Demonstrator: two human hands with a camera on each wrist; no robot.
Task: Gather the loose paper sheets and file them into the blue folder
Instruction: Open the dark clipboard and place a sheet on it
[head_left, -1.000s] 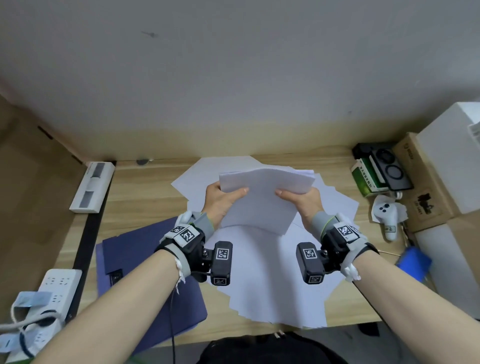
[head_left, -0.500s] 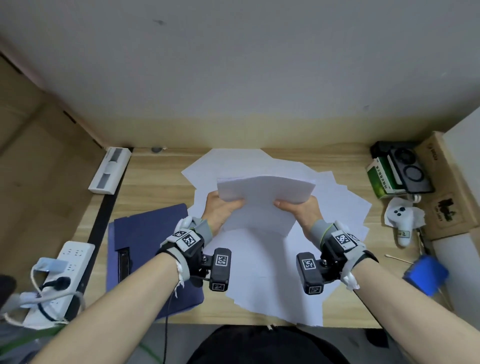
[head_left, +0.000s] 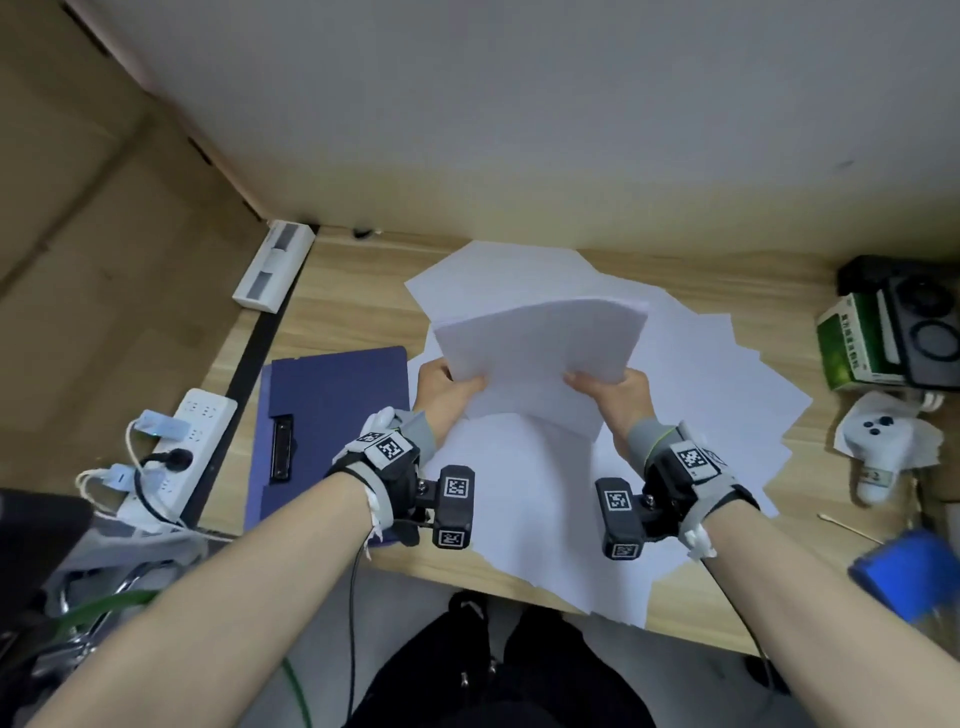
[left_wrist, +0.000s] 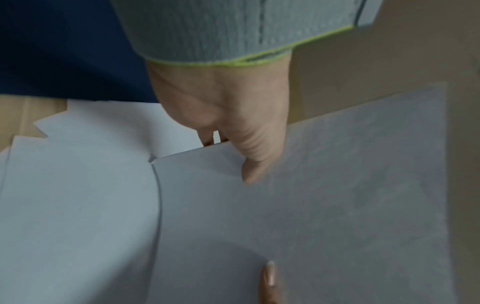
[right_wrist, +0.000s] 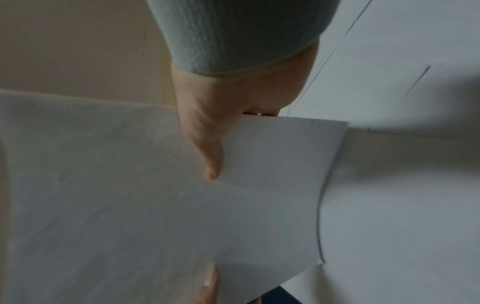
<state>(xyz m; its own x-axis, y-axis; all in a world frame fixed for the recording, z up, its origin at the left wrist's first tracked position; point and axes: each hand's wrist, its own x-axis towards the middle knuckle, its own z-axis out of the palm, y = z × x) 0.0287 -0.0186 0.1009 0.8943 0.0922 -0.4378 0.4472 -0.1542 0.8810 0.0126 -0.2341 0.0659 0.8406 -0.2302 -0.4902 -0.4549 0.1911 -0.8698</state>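
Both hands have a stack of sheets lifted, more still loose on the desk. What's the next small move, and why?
Probably tap the stack on edge to square it. The left hand and right hand each pinch a side, and it hangs tilted above the loose sheets. The folder lies closed to the left, so filing can't start yet, and a squared stack would be easier to set down.

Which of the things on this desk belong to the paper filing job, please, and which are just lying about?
Part of the job:
- stack of sheets, gripped by left hand and right hand
- loose sheets on the desk
- blue folder

Just lying about:
- power strip
- green box
- white controller
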